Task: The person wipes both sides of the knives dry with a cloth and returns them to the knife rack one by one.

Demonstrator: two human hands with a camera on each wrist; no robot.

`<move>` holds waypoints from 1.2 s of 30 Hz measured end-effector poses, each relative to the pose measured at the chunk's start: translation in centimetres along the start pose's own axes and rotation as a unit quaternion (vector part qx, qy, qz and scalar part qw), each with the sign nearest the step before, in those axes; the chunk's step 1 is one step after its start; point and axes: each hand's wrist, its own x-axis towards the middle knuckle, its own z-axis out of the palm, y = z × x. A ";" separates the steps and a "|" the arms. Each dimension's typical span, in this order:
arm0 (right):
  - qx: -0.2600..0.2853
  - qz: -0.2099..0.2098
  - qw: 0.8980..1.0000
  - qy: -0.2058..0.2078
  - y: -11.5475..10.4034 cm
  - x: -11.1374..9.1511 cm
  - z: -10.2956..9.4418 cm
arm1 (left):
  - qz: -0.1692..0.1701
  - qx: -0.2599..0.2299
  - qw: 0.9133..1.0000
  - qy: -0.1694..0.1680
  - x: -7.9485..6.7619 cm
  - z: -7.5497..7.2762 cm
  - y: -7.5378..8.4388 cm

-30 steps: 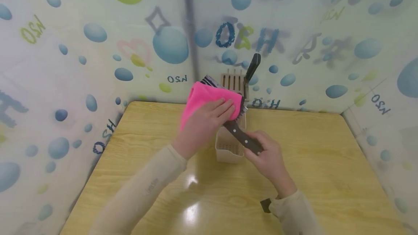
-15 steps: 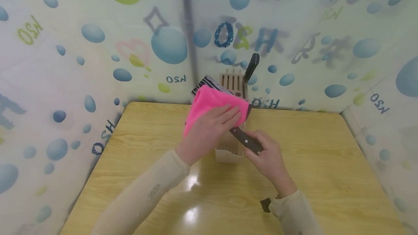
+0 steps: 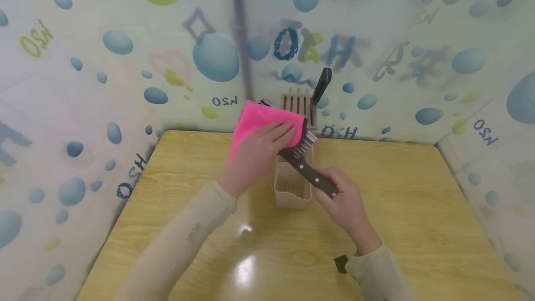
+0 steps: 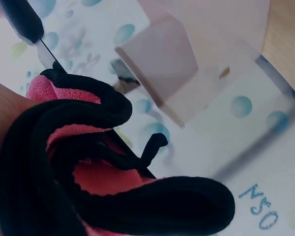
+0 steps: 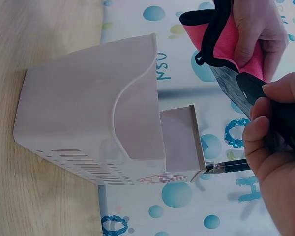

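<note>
My right hand (image 3: pixel 344 199) grips the black riveted handle of a kitchen knife (image 3: pixel 316 179), held in the air with its broad blade slanting up to the left. A pink cloth (image 3: pixel 267 117) with black edging lies folded over the blade. My left hand (image 3: pixel 255 152) holds it there, fingers flat on top in the head view; the right wrist view shows that hand's thumb (image 5: pixel 247 46) pinching it from the other side. Bare shiny blade (image 5: pixel 233 88) shows between cloth and handle. Seen from the left wrist, the cloth (image 4: pixel 108 182) hangs in loose folds.
Below the knife, a pale plastic holder (image 3: pixel 292 202) with an open front compartment stands on the wooden table (image 3: pixel 401 208). A second black-handled knife (image 3: pixel 322 85) sticks up from its slotted back part (image 3: pixel 292 102). Patterned walls (image 3: pixel 368 27) enclose the table's back and sides.
My left hand and the cloth slid right along the blade to the handle, then back left toward the tip, baring blade near the handle. The right hand stays nearly still.
</note>
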 end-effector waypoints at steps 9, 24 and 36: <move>0.014 -0.005 1.000 0.000 -0.4 0.0 -0.2 | -0.074 -0.043 0.996 0.008 0.3 0.5 -3.1; 0.004 0.005 1.000 0.003 -0.4 0.5 -0.3 | -0.064 -0.065 0.995 0.030 0.0 0.7 -2.9; -0.001 -0.015 0.999 0.028 0.0 1.1 -0.1 | -0.015 -0.067 0.997 0.035 -0.5 0.5 1.4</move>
